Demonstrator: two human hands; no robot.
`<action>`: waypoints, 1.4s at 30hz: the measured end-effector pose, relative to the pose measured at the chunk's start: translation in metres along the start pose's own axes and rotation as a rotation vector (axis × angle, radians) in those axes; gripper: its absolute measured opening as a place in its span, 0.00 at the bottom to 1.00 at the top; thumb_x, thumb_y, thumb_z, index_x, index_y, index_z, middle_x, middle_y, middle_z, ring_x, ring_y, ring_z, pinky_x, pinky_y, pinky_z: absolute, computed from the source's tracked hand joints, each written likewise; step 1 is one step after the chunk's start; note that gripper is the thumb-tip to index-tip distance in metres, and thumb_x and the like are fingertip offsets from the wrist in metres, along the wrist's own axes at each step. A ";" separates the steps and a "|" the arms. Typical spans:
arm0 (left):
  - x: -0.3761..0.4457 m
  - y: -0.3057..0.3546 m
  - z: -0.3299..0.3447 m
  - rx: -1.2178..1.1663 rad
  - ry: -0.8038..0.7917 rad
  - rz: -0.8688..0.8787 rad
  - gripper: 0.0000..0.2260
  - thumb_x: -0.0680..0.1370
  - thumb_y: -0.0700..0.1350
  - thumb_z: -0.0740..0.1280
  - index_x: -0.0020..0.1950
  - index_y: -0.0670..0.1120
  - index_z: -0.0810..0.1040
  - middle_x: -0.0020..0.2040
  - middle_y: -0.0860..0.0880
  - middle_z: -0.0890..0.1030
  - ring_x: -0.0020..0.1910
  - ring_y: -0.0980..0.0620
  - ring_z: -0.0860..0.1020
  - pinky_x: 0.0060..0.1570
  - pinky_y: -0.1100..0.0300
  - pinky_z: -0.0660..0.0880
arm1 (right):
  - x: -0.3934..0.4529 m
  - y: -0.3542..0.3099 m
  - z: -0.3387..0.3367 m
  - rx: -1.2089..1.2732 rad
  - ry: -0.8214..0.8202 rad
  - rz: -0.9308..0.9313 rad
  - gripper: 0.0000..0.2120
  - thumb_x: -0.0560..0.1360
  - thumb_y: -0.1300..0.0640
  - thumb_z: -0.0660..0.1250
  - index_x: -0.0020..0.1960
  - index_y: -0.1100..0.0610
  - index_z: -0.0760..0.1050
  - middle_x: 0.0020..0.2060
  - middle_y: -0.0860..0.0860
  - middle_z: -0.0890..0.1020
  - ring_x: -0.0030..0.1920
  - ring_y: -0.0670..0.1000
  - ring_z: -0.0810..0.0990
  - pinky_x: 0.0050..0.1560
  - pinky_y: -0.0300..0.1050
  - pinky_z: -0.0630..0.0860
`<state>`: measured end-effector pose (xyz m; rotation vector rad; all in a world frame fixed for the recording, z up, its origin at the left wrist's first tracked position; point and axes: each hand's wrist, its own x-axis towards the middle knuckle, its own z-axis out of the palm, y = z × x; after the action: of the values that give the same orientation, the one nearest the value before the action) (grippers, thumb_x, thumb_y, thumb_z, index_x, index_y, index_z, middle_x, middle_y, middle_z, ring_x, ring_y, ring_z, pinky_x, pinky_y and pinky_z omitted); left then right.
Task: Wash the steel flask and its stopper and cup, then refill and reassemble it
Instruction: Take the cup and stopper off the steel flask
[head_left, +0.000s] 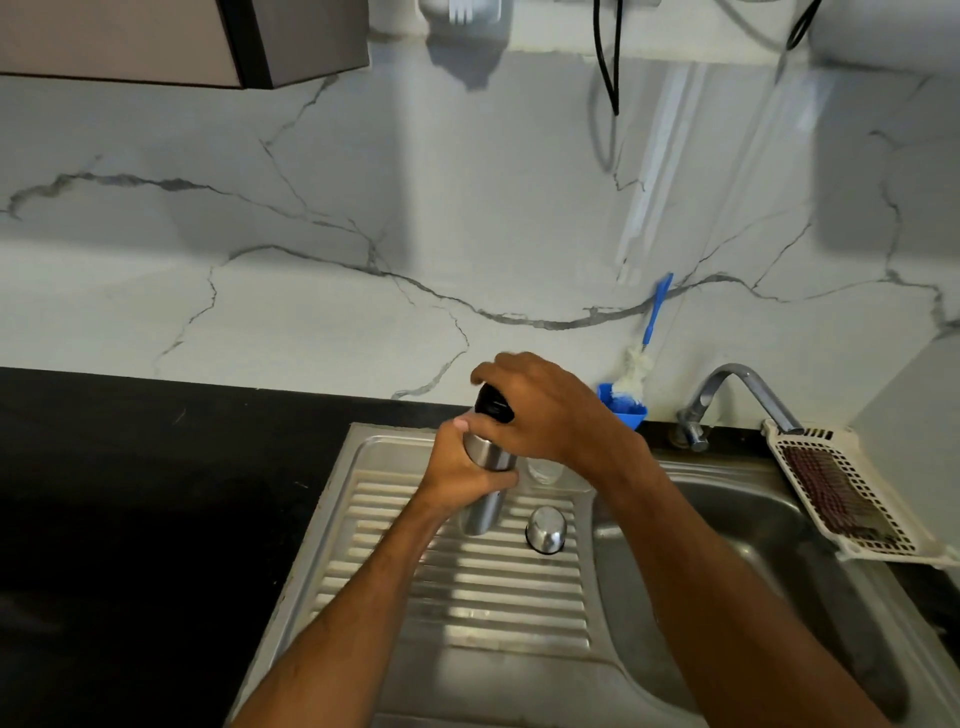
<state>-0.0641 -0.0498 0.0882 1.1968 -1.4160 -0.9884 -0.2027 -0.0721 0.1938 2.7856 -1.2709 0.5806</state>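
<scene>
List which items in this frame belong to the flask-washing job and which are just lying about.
Job: steel flask, gripped by the left hand; black stopper under the right hand; steel cup upside down on the drainboard; tap.

Lying about: bottle brush in a blue holder; white basket; clear glass.

Wall: white marble backsplash (363, 208) with grey veins, across the frame's middle.
Counter: black worktop (130, 493), lower left.
Cabinet: brown wall unit (182, 36), upper left.
</scene>
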 end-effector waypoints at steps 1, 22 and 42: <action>-0.001 0.002 0.002 0.003 0.025 0.005 0.19 0.60 0.29 0.81 0.44 0.44 0.79 0.38 0.55 0.84 0.39 0.57 0.83 0.40 0.60 0.80 | -0.001 -0.004 -0.003 -0.005 0.036 0.091 0.27 0.72 0.31 0.68 0.52 0.55 0.76 0.41 0.50 0.78 0.41 0.53 0.77 0.38 0.46 0.73; -0.015 0.004 0.015 -0.087 0.136 0.025 0.23 0.61 0.27 0.80 0.48 0.45 0.79 0.41 0.50 0.85 0.40 0.52 0.83 0.40 0.58 0.80 | -0.008 -0.011 -0.037 0.274 -0.152 0.131 0.31 0.69 0.44 0.78 0.69 0.51 0.77 0.64 0.50 0.81 0.65 0.50 0.77 0.64 0.44 0.71; -0.026 0.011 0.017 -0.069 0.136 -0.007 0.21 0.62 0.28 0.80 0.46 0.47 0.79 0.37 0.52 0.84 0.36 0.55 0.82 0.37 0.61 0.79 | -0.016 -0.033 -0.038 -0.019 -0.018 0.395 0.31 0.65 0.27 0.72 0.43 0.57 0.77 0.39 0.52 0.81 0.43 0.54 0.79 0.41 0.46 0.74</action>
<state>-0.0826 -0.0222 0.0912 1.1956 -1.2617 -0.9352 -0.1999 -0.0319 0.2281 2.5384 -1.8363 0.5511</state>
